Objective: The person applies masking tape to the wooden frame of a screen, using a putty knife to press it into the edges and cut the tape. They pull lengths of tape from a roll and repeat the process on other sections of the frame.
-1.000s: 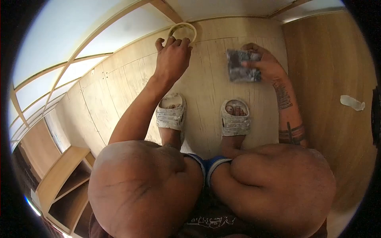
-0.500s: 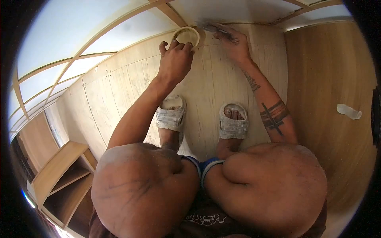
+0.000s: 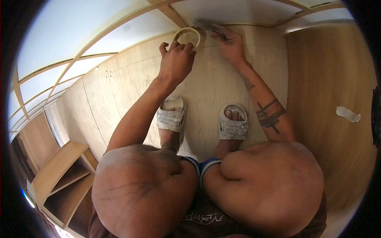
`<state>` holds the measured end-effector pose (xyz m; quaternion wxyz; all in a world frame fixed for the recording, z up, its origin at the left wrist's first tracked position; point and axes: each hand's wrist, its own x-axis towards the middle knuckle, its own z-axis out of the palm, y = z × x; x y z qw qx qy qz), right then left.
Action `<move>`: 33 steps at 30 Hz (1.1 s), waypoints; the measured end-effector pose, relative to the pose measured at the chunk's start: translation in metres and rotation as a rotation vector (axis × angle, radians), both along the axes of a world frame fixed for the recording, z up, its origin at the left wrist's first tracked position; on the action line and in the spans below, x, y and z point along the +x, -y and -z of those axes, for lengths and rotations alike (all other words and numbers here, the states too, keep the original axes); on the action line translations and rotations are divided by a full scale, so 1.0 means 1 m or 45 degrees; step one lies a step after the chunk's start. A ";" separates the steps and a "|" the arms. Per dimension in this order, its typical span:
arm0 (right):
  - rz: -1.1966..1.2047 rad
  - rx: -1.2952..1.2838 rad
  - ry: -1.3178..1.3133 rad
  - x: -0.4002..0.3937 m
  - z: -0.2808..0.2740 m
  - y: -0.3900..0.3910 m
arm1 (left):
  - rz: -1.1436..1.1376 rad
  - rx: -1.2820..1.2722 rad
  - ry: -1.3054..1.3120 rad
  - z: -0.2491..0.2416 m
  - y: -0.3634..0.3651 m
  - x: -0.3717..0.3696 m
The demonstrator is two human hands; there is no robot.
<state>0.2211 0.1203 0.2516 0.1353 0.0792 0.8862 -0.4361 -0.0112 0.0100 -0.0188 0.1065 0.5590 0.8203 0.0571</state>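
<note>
The pale plywood floor panel (image 3: 206, 91) fills the middle of the view, with thin dark lines running along its grain; on the right a smoother light-brown wooden board (image 3: 329, 79) stands beside it, and a small crumpled white scrap (image 3: 348, 114) lies on that board, well apart from both hands; at the lower left an open wooden shelf unit (image 3: 63, 178) with dark compartments is seen; above, white panels framed with thin wooden strips (image 3: 99, 37) meet the far edge of the floor

The person squats, the bare knees are large at the bottom of the view; both feet are in dusty grey-white sandals (image 3: 171, 114), flat on the plywood, between the two arms

The left hand (image 3: 176, 59) is stretched forward; its fingers are bent and closed around the near side of a cream-coloured round roll of tape (image 3: 186, 35), which stands at the far edge of the plywood, against the wooden strip; the right hand (image 3: 229, 43), with a tattooed forearm, is just beside the roll on its right; its fingers press on a grey dusty flat piece (image 3: 208, 26) along the same far edge, but this piece is blurred and I cannot tell what it is, nor if the fingers grip it or only push it down
</note>
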 end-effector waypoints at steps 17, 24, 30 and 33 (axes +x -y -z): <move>-0.033 0.319 -0.012 0.027 -0.023 0.020 | -0.013 0.094 0.029 0.001 0.001 0.002; -0.047 0.373 0.039 0.028 -0.028 0.020 | -0.024 0.112 0.039 0.000 0.002 0.002; -0.079 0.268 0.093 0.017 -0.024 0.015 | -0.032 0.138 0.035 0.004 0.004 0.001; 0.112 0.326 -0.068 -0.011 0.031 -0.015 | -0.012 0.140 0.026 0.004 0.004 0.001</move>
